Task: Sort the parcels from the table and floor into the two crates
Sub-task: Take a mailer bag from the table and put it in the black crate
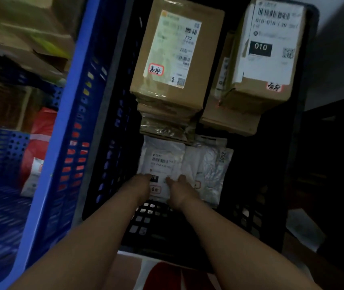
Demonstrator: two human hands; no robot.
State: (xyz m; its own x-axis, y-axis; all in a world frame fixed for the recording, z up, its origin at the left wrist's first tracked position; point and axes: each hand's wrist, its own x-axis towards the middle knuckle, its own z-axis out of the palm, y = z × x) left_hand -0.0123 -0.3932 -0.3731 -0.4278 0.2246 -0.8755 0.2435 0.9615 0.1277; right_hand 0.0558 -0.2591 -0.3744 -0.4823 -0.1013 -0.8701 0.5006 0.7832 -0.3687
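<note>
Dim, underexposed head view
Motion blur is smearing the blue crate (47, 164) at left; white labels are catching light while corners are sinking into shadow.

We see a dim room with little light. A pale grey floor (338, 49) shows at upper right, beside what may be dark furniture (334, 130). Blurred cardboard boxes (20, 34) crowd the upper left corner.

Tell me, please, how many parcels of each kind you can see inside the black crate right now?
Cardboard boxes: 3, the T72 box, the 010 box and a flat box under it.
White mailer bags: 2, a labelled bag under both hands and a plain bag.
Total: 5
</note>
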